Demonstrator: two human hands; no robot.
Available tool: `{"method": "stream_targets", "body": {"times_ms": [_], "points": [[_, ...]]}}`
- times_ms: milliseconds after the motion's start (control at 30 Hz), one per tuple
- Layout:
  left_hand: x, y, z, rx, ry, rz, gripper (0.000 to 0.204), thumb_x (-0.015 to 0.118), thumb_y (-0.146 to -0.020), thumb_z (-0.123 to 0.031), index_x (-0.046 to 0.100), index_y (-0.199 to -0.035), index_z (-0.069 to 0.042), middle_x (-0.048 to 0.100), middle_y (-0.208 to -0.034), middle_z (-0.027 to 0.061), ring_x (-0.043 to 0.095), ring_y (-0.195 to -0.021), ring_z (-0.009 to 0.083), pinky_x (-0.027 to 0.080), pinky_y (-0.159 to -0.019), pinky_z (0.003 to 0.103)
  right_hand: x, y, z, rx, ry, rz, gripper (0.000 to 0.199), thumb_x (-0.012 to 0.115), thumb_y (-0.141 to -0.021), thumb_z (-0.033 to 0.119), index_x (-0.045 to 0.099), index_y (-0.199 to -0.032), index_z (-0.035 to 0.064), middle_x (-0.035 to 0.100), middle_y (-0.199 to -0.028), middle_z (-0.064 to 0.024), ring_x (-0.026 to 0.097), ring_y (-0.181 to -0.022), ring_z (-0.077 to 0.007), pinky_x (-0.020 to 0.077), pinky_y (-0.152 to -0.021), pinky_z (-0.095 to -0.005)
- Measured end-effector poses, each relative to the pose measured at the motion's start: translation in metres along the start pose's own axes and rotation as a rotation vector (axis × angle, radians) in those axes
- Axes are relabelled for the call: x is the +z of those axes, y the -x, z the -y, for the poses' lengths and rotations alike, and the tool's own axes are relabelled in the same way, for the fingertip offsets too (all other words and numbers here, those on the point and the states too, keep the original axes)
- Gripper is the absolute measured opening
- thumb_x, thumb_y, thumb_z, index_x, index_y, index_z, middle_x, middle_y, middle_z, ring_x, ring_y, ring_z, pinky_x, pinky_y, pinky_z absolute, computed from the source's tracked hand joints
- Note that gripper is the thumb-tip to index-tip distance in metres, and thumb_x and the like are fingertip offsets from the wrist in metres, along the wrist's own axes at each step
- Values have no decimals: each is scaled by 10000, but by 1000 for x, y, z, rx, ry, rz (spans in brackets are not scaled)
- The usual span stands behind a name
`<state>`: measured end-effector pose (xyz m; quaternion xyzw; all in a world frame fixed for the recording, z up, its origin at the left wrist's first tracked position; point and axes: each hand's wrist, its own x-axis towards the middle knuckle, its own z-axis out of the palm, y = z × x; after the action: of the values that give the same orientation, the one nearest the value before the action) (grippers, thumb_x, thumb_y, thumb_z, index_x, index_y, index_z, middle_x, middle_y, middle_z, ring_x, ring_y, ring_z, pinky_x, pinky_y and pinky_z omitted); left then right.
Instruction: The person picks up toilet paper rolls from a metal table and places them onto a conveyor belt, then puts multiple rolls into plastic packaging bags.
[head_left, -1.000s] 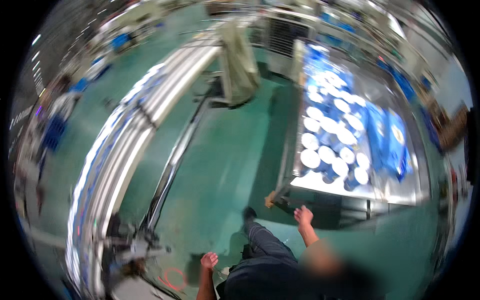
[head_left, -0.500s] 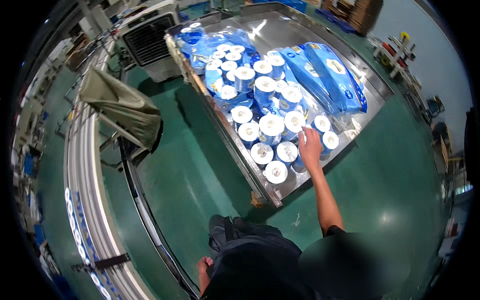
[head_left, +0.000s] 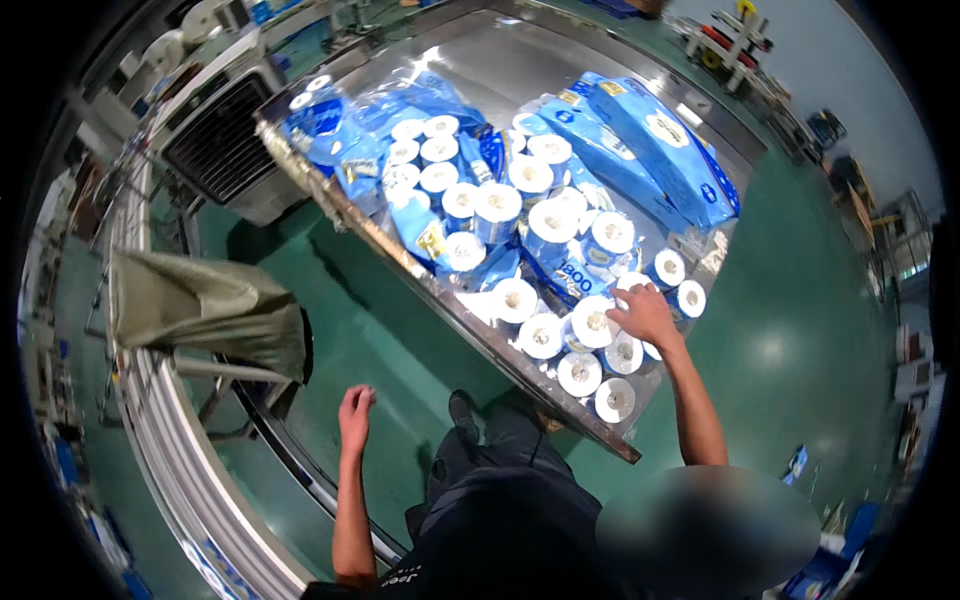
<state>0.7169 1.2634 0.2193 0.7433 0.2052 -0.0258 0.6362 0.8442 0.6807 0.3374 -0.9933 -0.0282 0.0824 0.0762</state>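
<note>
The right hand (head_left: 643, 312) reaches out over the near right corner of a shiny metal worktop (head_left: 420, 275), palm down with fingers spread, resting on a cluster of white paper rolls (head_left: 590, 325) that stand on end with their cardboard cores facing up. Whether the fingers actually close on one roll cannot be told. More rolls sit just beside it, two at the right edge (head_left: 680, 285) and several toward the near corner (head_left: 612, 398). Farther along the worktop lie loose blue plastic wrappers (head_left: 440, 235) among more upright rolls, and long sealed blue packs (head_left: 650, 145) lie along the far right side. The left hand (head_left: 355, 408) hangs free over the green floor (head_left: 380, 330), loosely open and holding nothing, well apart from the worktop. To the left stands a frame draped with a grey-green sack (head_left: 200, 310), beside a long metal conveyor rail (head_left: 170, 440).
</note>
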Motion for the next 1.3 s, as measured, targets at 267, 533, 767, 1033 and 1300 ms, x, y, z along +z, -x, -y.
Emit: {"method": "stream_targets", "body": {"times_ms": [267, 533, 767, 1033, 1300], "points": [[182, -138, -225, 634, -485, 632, 242, 624, -1008, -180, 670, -1186, -23, 707, -1083, 144, 691, -987, 310, 529, -872, 365, 18, 0, 30, -17, 73, -171, 467, 749, -745, 364, 750, -1139, 114, 627, -936, -205, 574, -949, -378, 486, -854, -490], [392, -212, -322, 1770, -975, 1191, 480, 615, -886, -48, 600, -1350, -169, 572, -1379, 87, 570, -1217, 267, 469, -991, 415, 1, 22, 57, 214, -97, -334, 426, 745, -728, 318, 748, -1060, 52, 597, -898, -210, 563, -923, -379, 461, -822, -492], [478, -246, -325, 2131, -1166, 1697, 493, 724, -789, -133, 700, -1271, -236, 519, -1458, 174, 474, -1379, 338, 392, -1137, 432, -6, 93, 145, 639, -384, -739, 381, 799, -728, 192, 716, -1057, 17, 618, -975, -158, 577, -970, -362, 483, -864, -452], [519, -240, -325, 2337, -1091, 1954, 390, 832, -664, -283, 797, -1032, -161, 532, -1376, 213, 462, -1354, 361, 409, -1121, 434, 30, 121, 301, 1229, -533, -935, 417, 812, -756, 118, 677, -1130, -7, 645, -1077, -161, 587, -1025, -355, 486, -909, -449], [533, -224, -334, 2197, -1046, 2142, 364, 816, -647, -306, 789, -964, -131, 586, -1125, 155, 553, -1149, 350, 467, -990, 439, 69, 100, 418, 1532, -609, -1182, 408, 774, -813, 106, 666, -1194, 6, 619, -1164, -181, 591, -1098, -343, 482, -964, -434]]}}
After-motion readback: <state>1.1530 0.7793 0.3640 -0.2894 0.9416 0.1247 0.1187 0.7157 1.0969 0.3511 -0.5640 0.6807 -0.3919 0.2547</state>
